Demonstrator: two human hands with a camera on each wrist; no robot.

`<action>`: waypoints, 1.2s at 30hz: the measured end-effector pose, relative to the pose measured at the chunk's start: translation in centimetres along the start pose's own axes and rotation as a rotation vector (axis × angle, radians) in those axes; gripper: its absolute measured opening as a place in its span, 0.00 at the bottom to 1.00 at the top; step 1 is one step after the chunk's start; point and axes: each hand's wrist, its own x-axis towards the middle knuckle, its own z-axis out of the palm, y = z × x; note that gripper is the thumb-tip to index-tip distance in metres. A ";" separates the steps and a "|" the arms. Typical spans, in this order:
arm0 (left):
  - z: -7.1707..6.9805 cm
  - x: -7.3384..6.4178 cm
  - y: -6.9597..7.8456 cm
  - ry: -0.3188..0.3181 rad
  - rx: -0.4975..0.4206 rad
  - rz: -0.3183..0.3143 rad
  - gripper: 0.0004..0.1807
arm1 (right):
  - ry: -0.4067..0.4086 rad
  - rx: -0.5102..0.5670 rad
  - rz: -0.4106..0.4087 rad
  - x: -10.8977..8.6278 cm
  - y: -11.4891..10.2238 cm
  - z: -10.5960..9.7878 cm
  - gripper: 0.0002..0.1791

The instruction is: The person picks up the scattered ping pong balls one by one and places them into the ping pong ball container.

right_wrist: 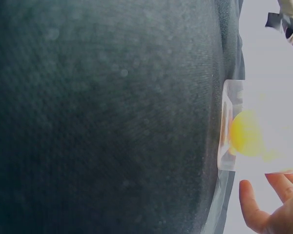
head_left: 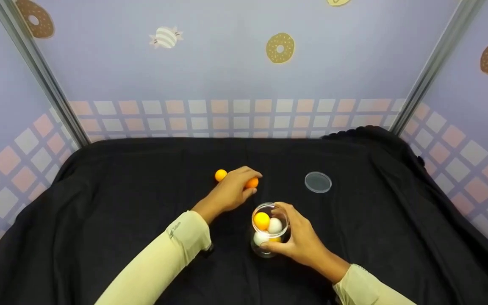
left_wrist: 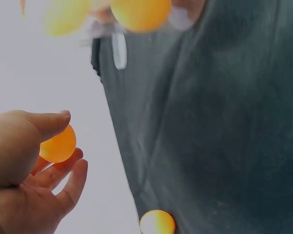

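My left hand (head_left: 230, 189) pinches an orange ping-pong ball (head_left: 251, 183) between thumb and fingers, above the black cloth. In the left wrist view, the thumb lies over this ball (left_wrist: 59, 146) and the fingers curl under it. A second orange ball (head_left: 220, 175) lies on the cloth just beyond that hand. My right hand (head_left: 301, 237) grips the side of a clear, lidless jar (head_left: 263, 253) standing upright. Inside are several balls, among them a yellow-orange ball (head_left: 262, 220) and a white ball (head_left: 275, 225). The right wrist view shows the jar overexposed, with one yellow ball (right_wrist: 246, 134) visible.
A round clear lid (head_left: 318, 182) lies flat on the cloth, right of and beyond the jar. Black cloth (head_left: 142, 190) covers the table, with folds at both sides. Patterned wall panels (head_left: 227, 67) enclose the back and sides.
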 end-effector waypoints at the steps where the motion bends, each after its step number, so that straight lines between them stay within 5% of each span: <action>1: -0.2 -0.2 0.4 -0.004 0.002 0.007 0.21 | 0.001 -0.003 -0.003 0.0 0.0 0.0 0.52; 19: -1.1 -4.4 6.1 0.048 -0.046 0.160 0.21 | 0.002 -0.020 -0.032 -0.1 0.2 0.2 0.51; 36: 0.5 -5.7 8.4 0.009 0.055 0.152 0.25 | 0.015 -0.039 -0.061 -0.1 0.1 -0.1 0.52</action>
